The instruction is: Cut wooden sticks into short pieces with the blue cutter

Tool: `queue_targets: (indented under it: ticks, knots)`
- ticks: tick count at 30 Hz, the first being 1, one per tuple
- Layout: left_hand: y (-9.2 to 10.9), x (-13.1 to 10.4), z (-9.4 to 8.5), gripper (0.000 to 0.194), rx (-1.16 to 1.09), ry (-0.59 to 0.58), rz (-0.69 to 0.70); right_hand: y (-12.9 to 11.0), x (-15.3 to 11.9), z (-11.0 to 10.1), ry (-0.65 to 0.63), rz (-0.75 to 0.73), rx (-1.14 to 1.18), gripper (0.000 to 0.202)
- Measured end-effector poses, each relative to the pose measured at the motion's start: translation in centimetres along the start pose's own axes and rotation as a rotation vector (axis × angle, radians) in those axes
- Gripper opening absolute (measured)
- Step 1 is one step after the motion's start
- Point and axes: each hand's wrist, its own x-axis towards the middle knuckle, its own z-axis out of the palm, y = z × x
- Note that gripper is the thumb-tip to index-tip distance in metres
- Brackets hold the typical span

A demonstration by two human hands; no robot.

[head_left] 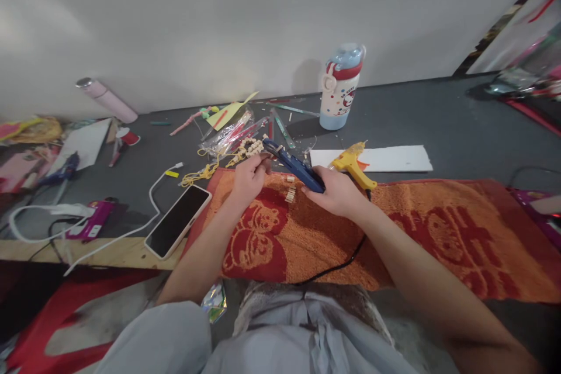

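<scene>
My right hand (339, 191) is wrapped round the near end of a long dark blue hand tool (294, 165), whose exact kind I cannot make out. The tool slants up and left, above an orange and red towel (333, 234). At its far end the fingers of my left hand (252, 175) are pinched together; what is between them is too small to name. Close by lies a string of cream beads (249, 148). Small cream pieces (290, 193) rest on the towel under the tool. A yellow glue gun (352, 165) lies just beyond my right hand.
A white strip (398, 158) lies behind the towel. A children's water bottle (342, 90) stands near the wall. Plastic packets (232, 133) and yellow cord (199, 175) lie left of centre. A phone (177, 222), a white cable (153, 198) and a pink flask (109, 102) are further left.
</scene>
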Motion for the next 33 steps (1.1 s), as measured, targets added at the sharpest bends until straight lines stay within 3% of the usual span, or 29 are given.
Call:
queue_targets:
  ticks: [10,16,21,27,33]
  knots:
    - [1.3,0.3,-1.1,0.025,-0.027,-0.029,0.026,0.8,0.0,0.4,0.049,-0.108,0.059,0.047]
    - [1.2,0.1,-0.4,0.024,-0.046,0.012,0.028,1.0,-0.1,1.0,0.12,-0.143,0.044,0.05]
    - [0.7,-0.1,0.2,0.02,-0.047,0.038,0.022,1.1,-0.1,0.8,0.049,-0.117,0.119,0.048]
    - [0.4,-0.1,-0.4,0.019,-0.032,0.037,0.075,1.3,0.0,0.0,-0.068,-0.156,0.218,0.05]
    - [0.5,-0.2,-0.5,0.018,-0.003,0.042,0.094,1.2,-0.1,0.1,-0.024,-0.154,0.2,0.053]
